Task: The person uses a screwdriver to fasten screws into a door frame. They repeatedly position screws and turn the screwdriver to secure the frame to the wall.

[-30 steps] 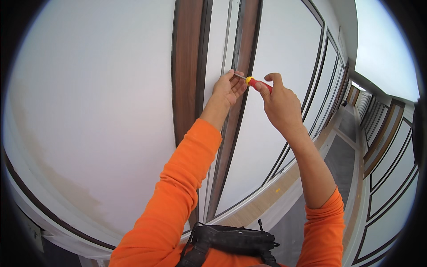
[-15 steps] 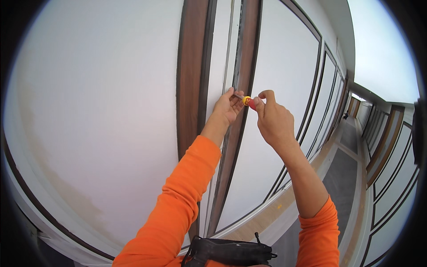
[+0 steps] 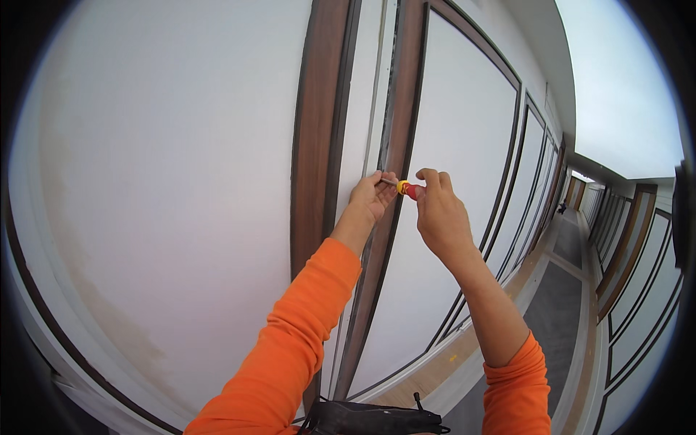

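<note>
Holding a screwdriver (image 3: pixel 410 190) in the right hand (image 3: pixel 442 221), head view: the thumb and fingers are wrapped around the red handle behind its yellow collar, forefinger crooked above. The shaft points left, across a brown strip (image 3: pixel 407 94) on the wall; the handle sits by that strip's right edge, the tip near its left edge, at a dark groove (image 3: pixel 388 119).

Left hand (image 3: pixel 371 199): palm turned toward the tool, thumb and forefinger at the shaft's end, the remaining fingers loosely curled beneath. Whether they pinch the shaft or some small part cannot be told; the tip is hidden.

Surroundings: a wider brown board (image 3: pixel 319 138) stands left of the hands, bordering a large white panel (image 3: pixel 174 181). Dark-framed panels (image 3: pixel 464 116) line the right side, above a grey floor (image 3: pixel 554 308). Orange sleeves (image 3: pixel 290 341) cover both forearms partly; a black bag (image 3: pixel 373 418) shows at the lower edge.
</note>
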`<action>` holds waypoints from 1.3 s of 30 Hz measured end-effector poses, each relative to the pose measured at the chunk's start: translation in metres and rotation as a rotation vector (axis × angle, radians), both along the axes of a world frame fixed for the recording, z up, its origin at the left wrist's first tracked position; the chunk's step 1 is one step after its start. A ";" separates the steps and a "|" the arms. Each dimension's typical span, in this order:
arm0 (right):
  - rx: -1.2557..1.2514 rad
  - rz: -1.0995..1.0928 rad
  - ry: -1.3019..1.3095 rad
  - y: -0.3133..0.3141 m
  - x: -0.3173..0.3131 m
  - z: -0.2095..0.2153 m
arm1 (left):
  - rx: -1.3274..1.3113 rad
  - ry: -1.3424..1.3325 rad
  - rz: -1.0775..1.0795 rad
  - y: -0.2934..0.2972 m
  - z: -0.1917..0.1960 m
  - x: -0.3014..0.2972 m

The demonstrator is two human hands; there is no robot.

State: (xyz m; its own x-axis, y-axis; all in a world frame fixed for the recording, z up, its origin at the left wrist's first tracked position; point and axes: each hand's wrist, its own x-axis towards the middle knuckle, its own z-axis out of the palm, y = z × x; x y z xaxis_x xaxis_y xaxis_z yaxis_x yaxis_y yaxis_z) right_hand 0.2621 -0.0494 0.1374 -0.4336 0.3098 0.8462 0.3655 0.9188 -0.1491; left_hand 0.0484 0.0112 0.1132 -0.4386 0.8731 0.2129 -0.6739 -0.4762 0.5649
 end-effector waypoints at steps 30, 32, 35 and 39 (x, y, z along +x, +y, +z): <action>-0.725 0.435 0.533 -0.010 0.058 -0.168 | -0.061 -0.059 0.104 -0.016 -0.002 0.023; -0.772 0.462 0.563 -0.007 0.063 -0.173 | -0.053 -0.093 0.144 -0.016 0.005 0.031; -0.835 0.534 0.626 -0.005 0.072 -0.179 | 0.008 -0.044 0.073 -0.026 0.015 0.038; -0.965 0.671 0.770 -0.006 0.086 -0.188 | 0.217 0.141 -0.119 -0.052 -0.006 0.028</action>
